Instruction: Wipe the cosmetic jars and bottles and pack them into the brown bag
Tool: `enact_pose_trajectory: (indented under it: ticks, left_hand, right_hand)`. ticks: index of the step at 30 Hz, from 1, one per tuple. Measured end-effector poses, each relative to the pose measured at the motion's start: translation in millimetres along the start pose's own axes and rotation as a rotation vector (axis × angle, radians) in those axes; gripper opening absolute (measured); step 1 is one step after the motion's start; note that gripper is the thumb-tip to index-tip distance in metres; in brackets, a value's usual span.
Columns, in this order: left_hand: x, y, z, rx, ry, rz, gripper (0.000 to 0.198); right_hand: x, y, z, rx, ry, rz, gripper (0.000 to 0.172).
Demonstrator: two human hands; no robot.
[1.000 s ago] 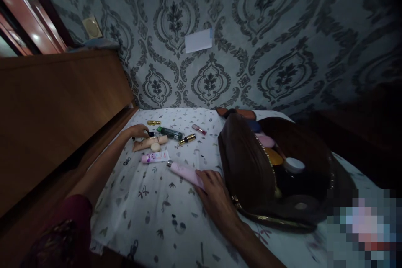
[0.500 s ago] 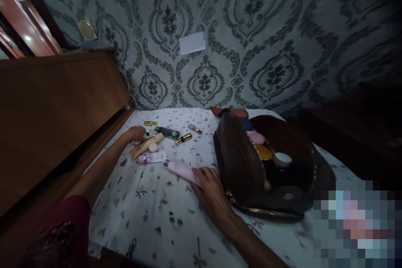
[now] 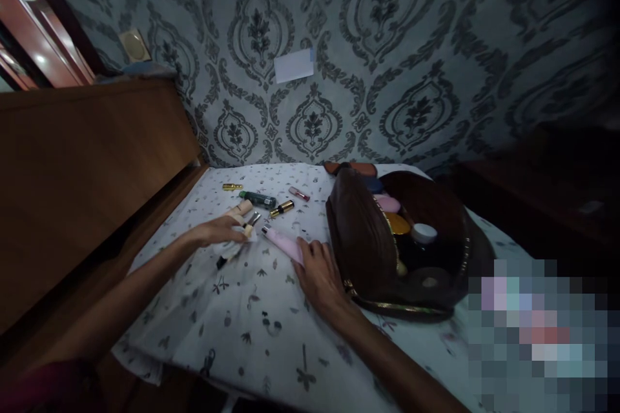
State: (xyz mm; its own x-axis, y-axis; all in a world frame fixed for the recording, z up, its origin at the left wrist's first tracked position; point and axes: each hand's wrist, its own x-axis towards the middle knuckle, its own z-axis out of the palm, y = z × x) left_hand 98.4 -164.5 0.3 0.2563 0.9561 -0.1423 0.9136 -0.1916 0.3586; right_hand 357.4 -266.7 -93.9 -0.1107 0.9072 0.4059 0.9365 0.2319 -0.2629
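My left hand point(image 3: 220, 231) is closed over a cluster of cosmetics, its fingers partly smeared by motion. Between them shows a slender cosmetic item point(image 3: 252, 219) with a silver end. A black tip point(image 3: 221, 262) pokes out below the hand; whether it belongs to the same item I cannot tell. Just behind the fingers lies a beige tube point(image 3: 242, 208). A pale pink tube point(image 3: 282, 244) with a silver cap lies under my right hand point(image 3: 317, 274), whose fingers are curled on its near end. The small cream round piece and the white-purple tube are mostly hidden by my left hand.
Right of my right hand stands an open brown bag point(image 3: 356, 232) holding several cosmetics. Farther back lie a green bottle point(image 3: 259, 199), a black-gold tube point(image 3: 281, 208), a lipstick point(image 3: 299, 193) and a gold tube point(image 3: 232, 186). A wooden panel point(image 3: 97, 155) borders the left.
My left hand has moved right and nearer, from the slim item beside the beige tube to over the cluster. My right hand stays on the pink tube, which has shifted slightly.
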Motion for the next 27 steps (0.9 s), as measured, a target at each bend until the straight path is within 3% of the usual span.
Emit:
enact_pose_trajectory:
  ticks: [3,7,11,16,18,22,27]
  left_hand:
    - [-14,16,39.3,-0.15,-0.076,-0.028,0.055]
    - [-24,26,62.3,-0.325,-0.11,-0.049,0.059]
    - [-33,30,69.5,-0.477,-0.122,-0.029,0.058]
    - [-45,31,78.4,-0.594,-0.131,-0.057,0.06]
    - [-48,29,78.7,-0.599,-0.104,-0.084,0.056]
    - [-48,21,74.3,-0.527,0.016,-0.073,0.043]
    - [-52,11,73.4,-0.388,0.191,0.095,0.033]
  right_hand:
    - [-2,-4,-3,0.041,0.073,-0.036,0.036]
    - [-11,-17,-12,0.18,0.002,-0.164,0.027]
    - [-20,-33,-11,0.263,-0.1,-0.174,0.028]
    - [-24,-48,-7,0.28,-0.143,-0.113,0.053]
    - [-23,-51,-7,0.271,-0.152,-0.105,0.056]
    - [-17,-55,-4,0.266,-0.16,-0.151,0.042]
    - [-10,-57,-4,0.307,-0.156,-0.182,0.022]
